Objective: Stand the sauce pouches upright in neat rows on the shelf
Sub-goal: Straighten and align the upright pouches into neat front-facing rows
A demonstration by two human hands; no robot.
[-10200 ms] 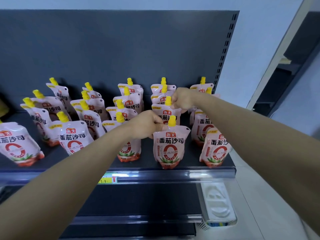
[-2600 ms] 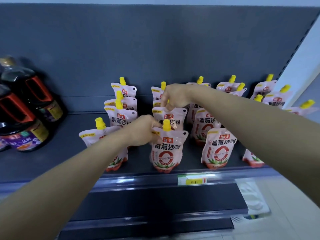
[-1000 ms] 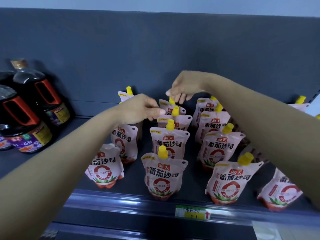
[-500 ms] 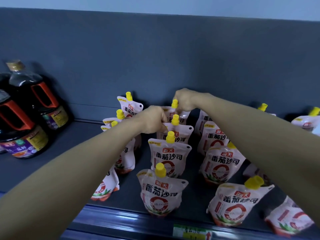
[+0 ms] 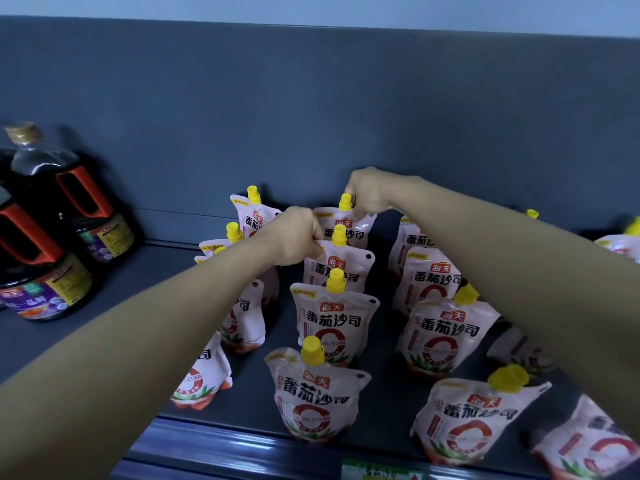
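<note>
Gripping now rather than hovering, the left hand (image 5: 298, 237) pinches the top of the second-from-back pouch (image 5: 343, 271) and the right hand (image 5: 367, 191) pinches the rearmost pouch (image 5: 349, 229) beside its cap (image 5: 345, 201), at twelve o'clock of the middle row on the shelf (image 5: 156, 265), probably straightening it.
</note>
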